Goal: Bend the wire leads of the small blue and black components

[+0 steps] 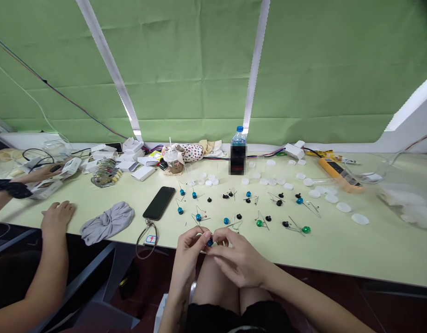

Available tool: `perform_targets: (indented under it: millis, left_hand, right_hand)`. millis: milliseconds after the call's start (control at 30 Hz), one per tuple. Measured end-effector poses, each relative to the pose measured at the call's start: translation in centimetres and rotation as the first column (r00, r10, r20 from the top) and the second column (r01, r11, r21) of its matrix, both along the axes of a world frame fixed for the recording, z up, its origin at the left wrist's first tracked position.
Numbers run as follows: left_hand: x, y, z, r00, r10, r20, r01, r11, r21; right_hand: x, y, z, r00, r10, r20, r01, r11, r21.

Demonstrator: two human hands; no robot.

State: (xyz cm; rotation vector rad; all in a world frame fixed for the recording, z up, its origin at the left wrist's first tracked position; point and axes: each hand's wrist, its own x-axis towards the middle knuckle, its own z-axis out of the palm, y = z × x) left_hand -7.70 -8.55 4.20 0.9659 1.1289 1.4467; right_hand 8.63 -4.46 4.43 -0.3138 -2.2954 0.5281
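Note:
My left hand [190,252] pinches a small blue bead-like part [209,242] between thumb and fingers just off the table's front edge, and a thin wire rises beside it. The curled fingertips of my right hand [241,259] meet the same part from the other side, partly hiding it. Just beyond my hands lie loose pieces of the same sort, some with thin bent wires: a blue one [226,221], a green one [259,223], another green one [306,229] and a black one [268,218]. Several more are scattered behind them.
Left of my hands are a phone [159,203] with a ring strap and a grey cloth [107,223]. White discs [343,207], a bottle [238,152], a lidded cup [173,162] and an orange meter [340,175] stand farther back. Another person's hand [58,215] rests at left.

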Motion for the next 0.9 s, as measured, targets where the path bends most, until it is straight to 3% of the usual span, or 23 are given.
perform_targets:
  millis: [67,233,300,400,500,600,733,833,900]
  left_hand:
    - [0.0,-0.2,0.1,0.998,0.031,-0.048,-0.030,0.999,0.028]
    - [0.1,-0.8,0.3,0.986,0.052,-0.159,-0.043,0.997,0.059]
    - [0.3,-1.0,0.4,0.982,0.023,-0.187,-0.015,0.999,0.043]
    - [0.5,-0.9,0.5,0.981,-0.026,-0.194,0.030,0.999,0.015]
    - [0.5,-0.7,0.3,0.980,-0.027,-0.199,0.030,0.999,0.011]
    - [0.3,-0.4,0.0,0.972,0.032,-0.233,-0.027,0.999,0.025]
    - [0.1,-0.5,-0.1,0.975,0.105,-0.197,-0.100,0.994,0.037]
    - [0.1,-0.6,0.0,0.977,0.104,-0.188,-0.097,0.994,0.042]
    - [0.2,-0.7,0.0,0.981,0.060,-0.187,-0.055,0.998,0.034]
  right_hand:
    - [0.1,-0.2,0.3,1.000,-0.030,0.004,0.031,0.996,-0.084]
    - [0.0,0.0,1.3,0.958,-0.232,0.170,0.267,0.937,-0.227]
    - [-0.1,0.2,1.7,0.964,-0.212,0.160,0.256,0.905,-0.340]
    - [0.0,0.3,2.1,0.981,-0.192,0.017,0.179,0.875,-0.450]
    - [0.0,-0.2,2.4,0.985,-0.146,-0.092,0.097,0.911,-0.400]
    - [0.1,-1.0,1.9,0.997,-0.049,-0.058,0.032,0.964,-0.263]
    - [0.1,-1.4,0.5,0.984,-0.167,0.059,0.173,0.975,-0.140]
    - [0.0,-0.9,0.1,0.951,-0.273,0.147,0.296,0.940,-0.172]
    - [-0.1,-0.4,0.4,0.950,-0.276,0.148,0.305,0.923,-0.233]
